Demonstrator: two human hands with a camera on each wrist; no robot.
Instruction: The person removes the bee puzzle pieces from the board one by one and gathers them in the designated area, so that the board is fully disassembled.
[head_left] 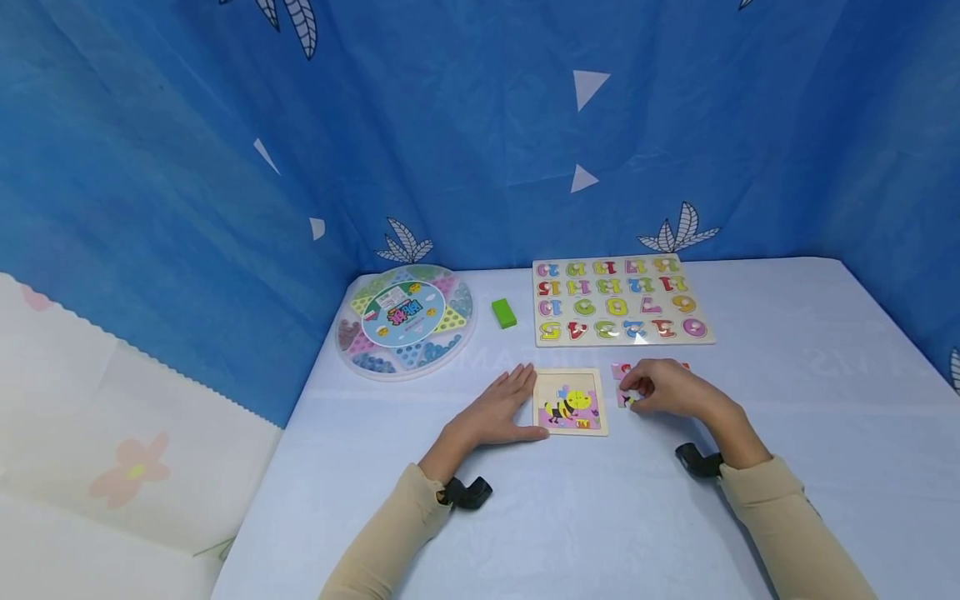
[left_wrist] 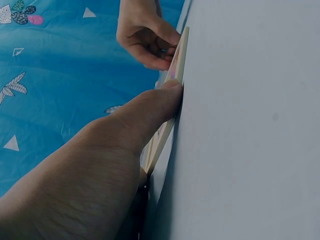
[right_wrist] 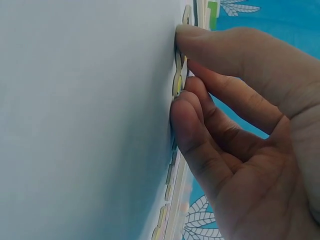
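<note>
A small square wooden puzzle tray (head_left: 603, 404) with a bee picture (head_left: 572, 406) lies in the middle of the table. My left hand (head_left: 501, 410) rests against its left side, fingers extended, with the thumb (left_wrist: 162, 100) along the near edge. To the tray's right, my right hand (head_left: 672, 390) bends over several loose puzzle pieces (head_left: 622, 371). Its thumb and fingers pinch a puzzle piece (right_wrist: 178, 82) low at the table surface. Part of that piece and other pieces are hidden beneath the hand in the head view.
Behind the tray lies a wooden number puzzle board (head_left: 622, 343). A round Chinese checkers set (head_left: 405, 317) sits at the back left, with a green block (head_left: 504, 313) between the two. A blue curtain (head_left: 480, 125) hangs behind the white table (head_left: 555, 517).
</note>
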